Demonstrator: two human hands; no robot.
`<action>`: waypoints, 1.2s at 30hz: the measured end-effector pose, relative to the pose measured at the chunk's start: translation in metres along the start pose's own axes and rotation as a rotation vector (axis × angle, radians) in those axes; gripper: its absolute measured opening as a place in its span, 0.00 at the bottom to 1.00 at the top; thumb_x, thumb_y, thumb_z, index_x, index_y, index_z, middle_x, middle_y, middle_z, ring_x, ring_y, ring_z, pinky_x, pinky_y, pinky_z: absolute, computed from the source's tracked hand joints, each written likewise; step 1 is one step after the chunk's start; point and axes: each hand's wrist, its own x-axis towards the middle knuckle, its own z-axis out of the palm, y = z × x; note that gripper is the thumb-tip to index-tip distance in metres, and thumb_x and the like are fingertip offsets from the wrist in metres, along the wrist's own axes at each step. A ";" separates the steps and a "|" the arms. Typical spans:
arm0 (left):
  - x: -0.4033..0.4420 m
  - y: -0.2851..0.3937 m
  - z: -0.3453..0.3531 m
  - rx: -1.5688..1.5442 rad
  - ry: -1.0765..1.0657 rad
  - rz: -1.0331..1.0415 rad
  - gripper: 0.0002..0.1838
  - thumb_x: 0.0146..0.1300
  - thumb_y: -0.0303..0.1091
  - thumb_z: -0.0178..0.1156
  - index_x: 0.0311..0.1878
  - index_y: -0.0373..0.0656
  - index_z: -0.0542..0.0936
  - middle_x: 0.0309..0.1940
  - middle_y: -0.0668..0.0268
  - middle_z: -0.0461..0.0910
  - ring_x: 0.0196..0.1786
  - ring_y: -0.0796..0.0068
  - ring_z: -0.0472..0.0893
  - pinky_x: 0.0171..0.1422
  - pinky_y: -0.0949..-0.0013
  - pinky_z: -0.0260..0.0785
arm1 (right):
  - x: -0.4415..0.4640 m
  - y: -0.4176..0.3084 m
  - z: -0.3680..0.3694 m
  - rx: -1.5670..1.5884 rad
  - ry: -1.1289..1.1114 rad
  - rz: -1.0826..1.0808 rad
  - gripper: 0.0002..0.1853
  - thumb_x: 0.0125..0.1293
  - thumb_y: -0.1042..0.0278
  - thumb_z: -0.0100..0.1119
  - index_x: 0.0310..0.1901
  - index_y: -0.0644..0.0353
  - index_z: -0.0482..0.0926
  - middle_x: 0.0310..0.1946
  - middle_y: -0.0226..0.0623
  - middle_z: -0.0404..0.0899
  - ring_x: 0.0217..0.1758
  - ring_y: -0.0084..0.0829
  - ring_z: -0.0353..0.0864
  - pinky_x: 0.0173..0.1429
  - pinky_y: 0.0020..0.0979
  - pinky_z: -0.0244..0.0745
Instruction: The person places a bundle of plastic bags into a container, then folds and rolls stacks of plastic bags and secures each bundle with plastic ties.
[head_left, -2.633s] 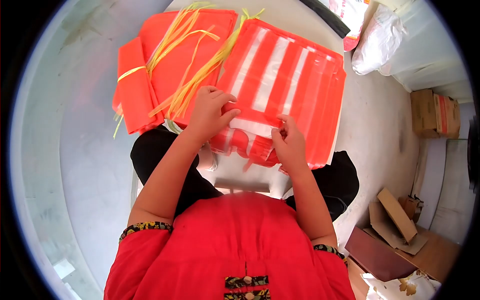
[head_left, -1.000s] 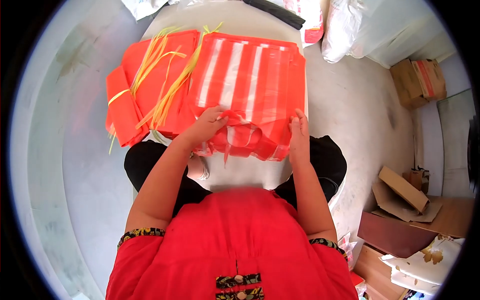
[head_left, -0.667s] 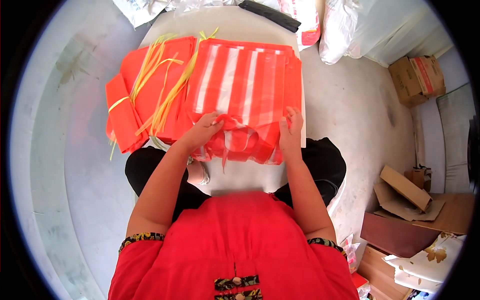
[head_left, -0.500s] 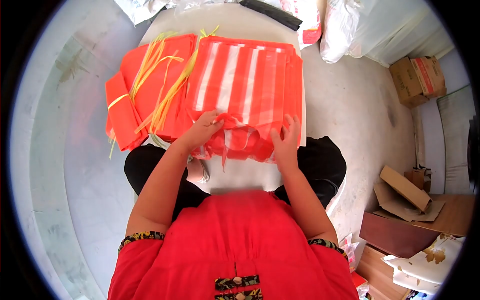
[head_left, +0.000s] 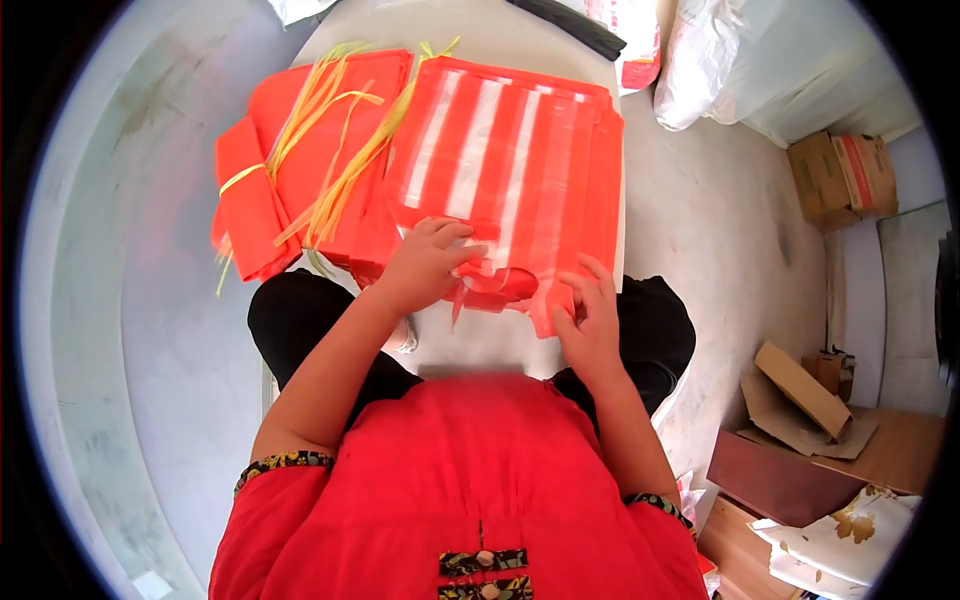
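Note:
A stack of red and clear striped plastic bags (head_left: 510, 150) lies on the pale table, its handle end towards me. My left hand (head_left: 428, 265) pinches a handle at the near left of the stack. My right hand (head_left: 588, 315) holds another handle strip of the bags at the near right corner, between thumb and fingers. Left of the stack is a pile of plain red bags (head_left: 325, 140) with yellow ties (head_left: 345, 185) lying over it. A folded red bundle (head_left: 250, 205) with a yellow tie round it rests at the far left.
A black roll (head_left: 570, 25) lies on the table's far edge (head_left: 400, 25). White plastic bags (head_left: 697, 60) are at the far right. Cardboard boxes (head_left: 840, 180) stand by the wall, and opened cardboard (head_left: 800, 400) lies on a brown cabinet (head_left: 765, 475) at the lower right.
My right hand has left the stack's right side and come nearer to me with a handle strip pulled out. My left hand stays at the left handle. The view has shifted slightly.

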 end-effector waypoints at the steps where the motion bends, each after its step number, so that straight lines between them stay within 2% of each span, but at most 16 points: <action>1: -0.001 -0.001 0.001 0.020 0.003 0.009 0.30 0.51 0.20 0.71 0.60 0.53 0.87 0.64 0.60 0.80 0.69 0.52 0.76 0.70 0.49 0.70 | 0.014 0.004 0.005 0.069 -0.025 -0.066 0.19 0.69 0.81 0.61 0.62 0.65 0.79 0.63 0.38 0.75 0.48 0.21 0.79 0.50 0.26 0.78; 2: -0.002 0.000 0.001 0.030 0.003 0.014 0.31 0.50 0.20 0.71 0.60 0.53 0.86 0.65 0.60 0.80 0.70 0.52 0.75 0.70 0.49 0.70 | 0.028 0.005 0.010 0.138 -0.050 -0.131 0.19 0.69 0.80 0.61 0.61 0.66 0.79 0.63 0.37 0.76 0.46 0.21 0.78 0.49 0.26 0.78; 3: -0.003 0.000 0.001 0.039 0.003 0.020 0.32 0.49 0.20 0.72 0.61 0.53 0.86 0.66 0.59 0.79 0.71 0.51 0.75 0.70 0.49 0.70 | 0.044 0.003 0.013 0.208 -0.128 -0.026 0.18 0.70 0.78 0.61 0.61 0.64 0.79 0.59 0.35 0.79 0.47 0.21 0.79 0.51 0.26 0.78; 6: -0.006 0.003 0.001 0.020 0.008 0.026 0.33 0.46 0.19 0.71 0.60 0.52 0.87 0.68 0.59 0.79 0.73 0.50 0.74 0.71 0.48 0.70 | 0.086 -0.023 0.025 0.037 -0.291 0.200 0.15 0.77 0.73 0.58 0.62 0.64 0.80 0.56 0.34 0.81 0.52 0.23 0.83 0.55 0.27 0.80; 9: -0.008 0.003 0.002 -0.029 0.012 0.018 0.32 0.45 0.18 0.71 0.57 0.51 0.88 0.70 0.58 0.78 0.74 0.50 0.73 0.71 0.47 0.69 | 0.111 -0.009 0.047 0.355 -0.342 0.308 0.16 0.82 0.67 0.53 0.63 0.64 0.80 0.52 0.33 0.83 0.49 0.21 0.83 0.55 0.26 0.80; 12: -0.011 0.000 0.004 -0.064 -0.005 0.010 0.30 0.43 0.18 0.71 0.55 0.50 0.89 0.72 0.57 0.76 0.75 0.50 0.73 0.71 0.46 0.69 | 0.115 0.006 0.064 0.577 -0.289 0.369 0.17 0.85 0.63 0.50 0.65 0.62 0.80 0.50 0.33 0.85 0.48 0.22 0.84 0.53 0.27 0.81; 15: -0.010 0.000 0.003 -0.112 -0.038 -0.009 0.30 0.43 0.18 0.71 0.55 0.51 0.90 0.75 0.56 0.74 0.75 0.50 0.73 0.71 0.46 0.68 | 0.115 0.017 0.069 0.507 -0.290 0.303 0.17 0.83 0.66 0.53 0.67 0.60 0.80 0.48 0.35 0.86 0.48 0.24 0.85 0.52 0.28 0.81; 18: -0.009 0.000 0.005 -0.158 0.003 -0.007 0.31 0.44 0.17 0.70 0.55 0.52 0.90 0.77 0.53 0.71 0.73 0.51 0.75 0.71 0.47 0.69 | 0.115 0.026 0.075 0.087 -0.290 0.068 0.19 0.79 0.70 0.57 0.67 0.62 0.79 0.47 0.37 0.86 0.48 0.27 0.87 0.52 0.30 0.82; 21: -0.008 0.000 0.004 -0.176 0.049 -0.006 0.31 0.45 0.16 0.69 0.55 0.54 0.90 0.79 0.50 0.68 0.71 0.51 0.77 0.71 0.48 0.69 | 0.111 0.013 0.077 -0.009 -0.251 -0.031 0.21 0.75 0.73 0.60 0.67 0.62 0.79 0.46 0.43 0.87 0.48 0.34 0.88 0.53 0.34 0.82; 24: -0.006 0.003 -0.003 -0.192 0.055 -0.015 0.32 0.46 0.15 0.67 0.56 0.55 0.90 0.79 0.49 0.67 0.69 0.50 0.78 0.71 0.49 0.70 | 0.112 0.004 0.078 -0.117 -0.275 -0.049 0.21 0.73 0.71 0.58 0.66 0.56 0.80 0.51 0.49 0.86 0.54 0.48 0.87 0.58 0.44 0.82; 27: -0.003 0.004 -0.003 -0.123 0.087 -0.028 0.27 0.47 0.21 0.71 0.54 0.52 0.90 0.75 0.48 0.71 0.68 0.49 0.79 0.69 0.49 0.73 | 0.112 -0.004 0.077 -0.204 -0.304 -0.070 0.22 0.73 0.72 0.58 0.68 0.57 0.79 0.53 0.51 0.86 0.54 0.51 0.86 0.57 0.44 0.82; 30: 0.003 0.005 -0.004 -0.055 0.126 -0.035 0.20 0.48 0.24 0.73 0.48 0.46 0.90 0.72 0.49 0.74 0.66 0.48 0.80 0.65 0.50 0.76 | 0.112 0.000 0.075 -0.180 -0.331 -0.043 0.24 0.75 0.73 0.55 0.71 0.55 0.76 0.56 0.49 0.86 0.53 0.47 0.88 0.55 0.43 0.83; 34: 0.018 0.002 -0.001 -0.040 0.151 -0.037 0.12 0.52 0.22 0.70 0.42 0.41 0.88 0.67 0.53 0.79 0.63 0.51 0.81 0.65 0.53 0.76 | 0.110 0.009 0.072 0.230 -0.366 0.115 0.25 0.79 0.76 0.50 0.76 0.55 0.70 0.64 0.43 0.84 0.50 0.35 0.89 0.50 0.37 0.83; 36: 0.026 -0.003 0.000 -0.103 0.100 -0.071 0.07 0.54 0.25 0.71 0.37 0.39 0.86 0.60 0.55 0.82 0.59 0.51 0.82 0.62 0.54 0.76 | 0.111 0.014 0.070 0.351 -0.362 0.158 0.25 0.81 0.77 0.47 0.77 0.56 0.68 0.68 0.40 0.82 0.48 0.30 0.87 0.48 0.33 0.83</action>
